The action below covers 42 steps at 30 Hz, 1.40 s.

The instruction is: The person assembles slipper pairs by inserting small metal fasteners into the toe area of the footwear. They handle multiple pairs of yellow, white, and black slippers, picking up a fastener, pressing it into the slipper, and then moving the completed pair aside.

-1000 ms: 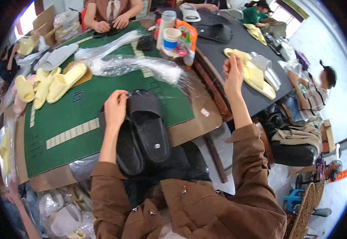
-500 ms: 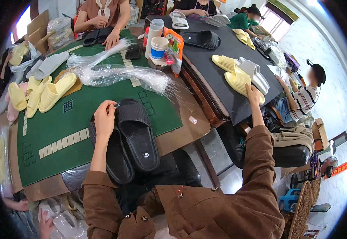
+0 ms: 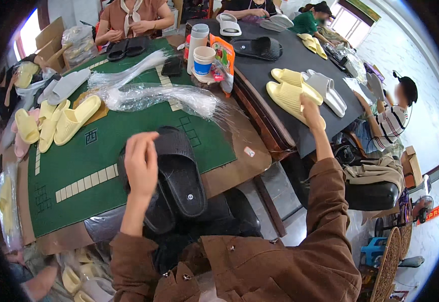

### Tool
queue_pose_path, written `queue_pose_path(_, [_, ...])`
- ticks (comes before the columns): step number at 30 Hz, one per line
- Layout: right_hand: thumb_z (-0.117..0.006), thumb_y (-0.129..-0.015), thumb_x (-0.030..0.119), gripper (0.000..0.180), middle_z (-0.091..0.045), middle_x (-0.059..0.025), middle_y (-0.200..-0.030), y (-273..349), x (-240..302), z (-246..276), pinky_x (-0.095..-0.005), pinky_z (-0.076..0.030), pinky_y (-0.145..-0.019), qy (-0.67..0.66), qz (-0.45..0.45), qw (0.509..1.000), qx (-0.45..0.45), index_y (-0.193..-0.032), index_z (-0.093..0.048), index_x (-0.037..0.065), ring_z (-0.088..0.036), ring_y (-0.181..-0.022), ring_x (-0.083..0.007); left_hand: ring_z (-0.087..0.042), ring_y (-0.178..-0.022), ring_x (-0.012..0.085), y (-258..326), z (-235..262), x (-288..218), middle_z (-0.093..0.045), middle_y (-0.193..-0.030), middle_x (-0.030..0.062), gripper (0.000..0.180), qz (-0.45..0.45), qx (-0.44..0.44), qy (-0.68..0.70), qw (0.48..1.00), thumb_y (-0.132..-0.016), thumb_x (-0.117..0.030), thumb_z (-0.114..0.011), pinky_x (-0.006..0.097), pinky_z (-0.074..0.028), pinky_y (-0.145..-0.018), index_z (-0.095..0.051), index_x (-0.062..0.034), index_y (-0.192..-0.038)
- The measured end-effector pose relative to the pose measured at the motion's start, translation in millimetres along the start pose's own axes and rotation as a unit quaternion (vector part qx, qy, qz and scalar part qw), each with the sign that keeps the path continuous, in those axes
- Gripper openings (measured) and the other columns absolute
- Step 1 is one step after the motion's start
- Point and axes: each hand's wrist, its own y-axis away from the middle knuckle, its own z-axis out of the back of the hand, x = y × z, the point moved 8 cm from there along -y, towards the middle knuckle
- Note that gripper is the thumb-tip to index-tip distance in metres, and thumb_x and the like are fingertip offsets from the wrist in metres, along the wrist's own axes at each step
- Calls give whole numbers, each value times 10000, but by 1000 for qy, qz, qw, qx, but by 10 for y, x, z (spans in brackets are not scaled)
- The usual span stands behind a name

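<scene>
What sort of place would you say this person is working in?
Probably a small slipper-packing workshop: yellow slippers and black slippers cover the tables, clear plastic bags lie ready, and co-workers handle more pairs.

The near table [image 3: 129, 151] has a green felt top with pale tile markings and a brown rim. On it lie a pair of black slides [image 3: 176, 176] at the near edge, several yellow slides [image 3: 58, 123] and a grey slide [image 3: 68, 85] toward the left, crumpled clear plastic bags [image 3: 164, 95] across the middle, another pair of black slides [image 3: 126, 48] at the far side, and a white bottle [image 3: 198, 40] beside a paper cup [image 3: 204, 59]. Just beside it on the right stands a second table [image 3: 280, 60] covered in dark cloth, bearing yellow slides [image 3: 290, 90], a grey slide [image 3: 327, 90] and a black slide [image 3: 257, 48].
</scene>
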Motion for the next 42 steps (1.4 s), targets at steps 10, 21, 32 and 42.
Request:
queue_pose_path(10, [-589,-844,262,626,-562,-215,-1278,-685,-458,-164,-385,-430,-946,189,51,980,22,-1419,-414,88,-560,-1120,-303,-287,-1317,482,1227,67,-287,-281,-1420,301,579,123,200,-162,958,-827,-109,-660,538,-256,-1076,-456,-81,-1368])
queue_pose_path(21, [-433,-914,388,502,-592,-230,-1223,-1086,-525,-170,-456,-404,-971,371,68,926,32,-1291,-538,75,-528,-1180,-400,-238,-1338,513,1203,-386,-94,-204,-1437,380,662,112,189,-227,949,-874,-309,-626,557,-181,-1118,-370,-1,-1401])
queue_pose_path(32, [-530,-825,90,137,-518,-28,-749,223,-69,-223,-292,-396,-591,157,47,982,92,-923,-556,-3,-483,-666,-145,-354,-1265,484,1038,-336,-26,-356,-1341,348,634,97,162,-220,957,-791,-252,-683,531,-283,-1073,-463,52,-1303])
queue_pose_path(42, [-633,-800,99,280,-663,-225,-869,2337,1872,-1695,-352,-505,-684,-15,203,929,308,-950,-594,-133,-650,-805,-260,-458,-1220,402,1099,289,427,-465,-1309,251,466,82,145,-306,937,-843,-215,-636,485,-347,-1059,-529,-80,-1276])
